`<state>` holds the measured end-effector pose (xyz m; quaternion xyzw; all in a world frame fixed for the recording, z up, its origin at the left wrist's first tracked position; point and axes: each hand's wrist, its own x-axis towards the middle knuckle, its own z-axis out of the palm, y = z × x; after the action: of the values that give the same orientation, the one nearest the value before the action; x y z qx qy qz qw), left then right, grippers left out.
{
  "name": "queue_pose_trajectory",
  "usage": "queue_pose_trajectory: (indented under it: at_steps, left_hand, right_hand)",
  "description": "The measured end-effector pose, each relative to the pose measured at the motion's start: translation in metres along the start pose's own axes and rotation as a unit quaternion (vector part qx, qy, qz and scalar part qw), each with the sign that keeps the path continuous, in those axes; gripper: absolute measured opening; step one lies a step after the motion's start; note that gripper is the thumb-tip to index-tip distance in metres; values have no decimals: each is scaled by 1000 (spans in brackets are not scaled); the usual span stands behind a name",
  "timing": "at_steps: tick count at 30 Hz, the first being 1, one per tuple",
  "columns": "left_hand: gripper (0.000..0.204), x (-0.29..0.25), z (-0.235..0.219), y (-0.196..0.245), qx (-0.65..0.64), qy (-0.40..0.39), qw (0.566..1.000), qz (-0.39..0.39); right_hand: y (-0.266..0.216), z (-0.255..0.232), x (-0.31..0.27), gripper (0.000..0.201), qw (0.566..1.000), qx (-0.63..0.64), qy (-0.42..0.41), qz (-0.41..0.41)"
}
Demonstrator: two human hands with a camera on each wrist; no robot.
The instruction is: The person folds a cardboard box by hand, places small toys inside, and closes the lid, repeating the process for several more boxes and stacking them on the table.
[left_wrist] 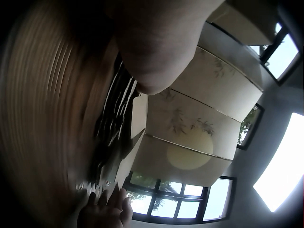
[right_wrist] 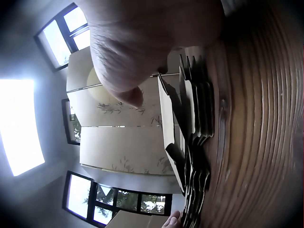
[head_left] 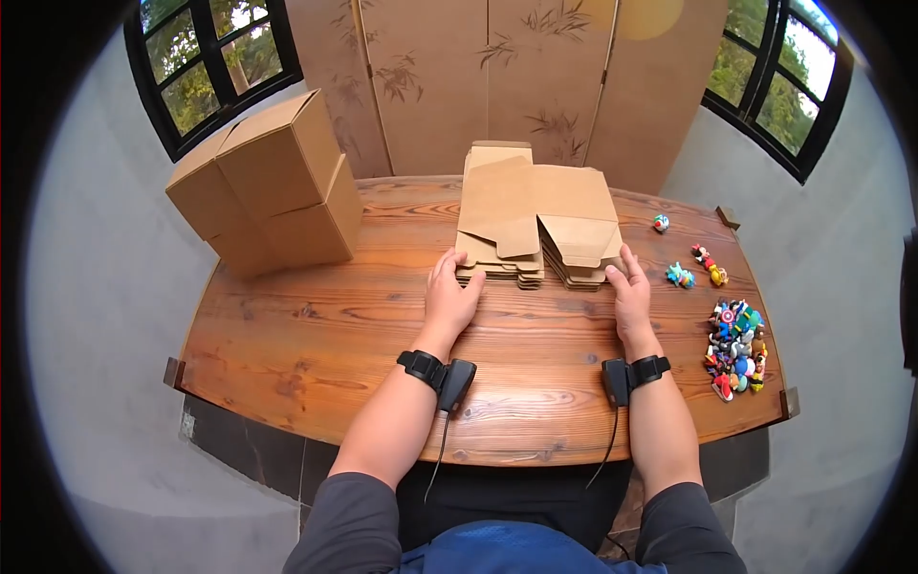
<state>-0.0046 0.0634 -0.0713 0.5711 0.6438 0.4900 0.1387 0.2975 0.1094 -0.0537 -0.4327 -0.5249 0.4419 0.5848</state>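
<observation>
Garments: a blue shirt and dark grey sleeves; my head view crops the torso at its lower edge.
Wrist cameras: black, angular housings on banded forearms, each trailing a thin cable.
Left hand: released, fingers relaxed, touching the near left corner of the stack; I cannot see every fingertip.
Right hand: released likewise, its fingers lying along the near right corner; in my right wrist view its shadowed palm and thumb cover the upper part.
Wooden table: glossy brown planks, streaked grain, dark knots; the wide lens bows its outline.
Flattened cardboard boxes: a stack between the two hands, towards the table's far side; matte brown sheets, slanted flaps, layered edges. My left wrist view darkens these edges so far that I cannot count layers.
Toy figurines: glossy, many-coloured, heaped at the table's right, too small for me to separate; a few lie apart, nearer the far edge.
Cartons: brown, box-shaped, stacked at far left; their rear faces are hidden from me.
Folding screen: beige panels, printed bamboo sprigs, a pale yellow disc; its top is cut off in my head view.
Windows: black-framed, foliage outside, also cropped above.
</observation>
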Motion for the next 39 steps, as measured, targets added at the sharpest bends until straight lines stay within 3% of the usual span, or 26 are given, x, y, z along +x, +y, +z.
queue_pose_trajectory:
  at_steps: [2,11,17,19,21,22,28,36,39]
  left_hand:
    - [50,1,0,-2,-19,10,1000,3]
    - [42,5,3,-10,-167,58,983,-49]
    - [29,1,-7,4,-61,-15,997,-41]
    - [26,-4,-5,8,46,-22,999,11]
    - [28,-6,-3,8,69,-11,996,49]
    - [30,-8,-3,8,93,-1,992,89]
    - [50,-9,-10,20,134,-103,983,69]
    - [60,-3,-7,19,43,14,997,58]
    - [65,-8,-14,34,120,13,992,43]
  right_hand:
    - [-1,2,-2,61,997,1,4,-81]
    - [-10,12,-19,55,985,-47,11,-164]
    - [-35,25,-38,56,964,-130,4,-232]
    - [-41,29,-44,57,954,-160,-4,-254]
    - [-45,34,-48,58,933,-203,-20,-296]
    - [-47,35,-49,58,934,-202,-23,-295]
    - [-47,36,-50,56,925,-226,-47,-301]
    - [-41,38,-53,62,947,-173,-58,-263]
    - [-43,40,-56,65,957,-155,-70,-233]
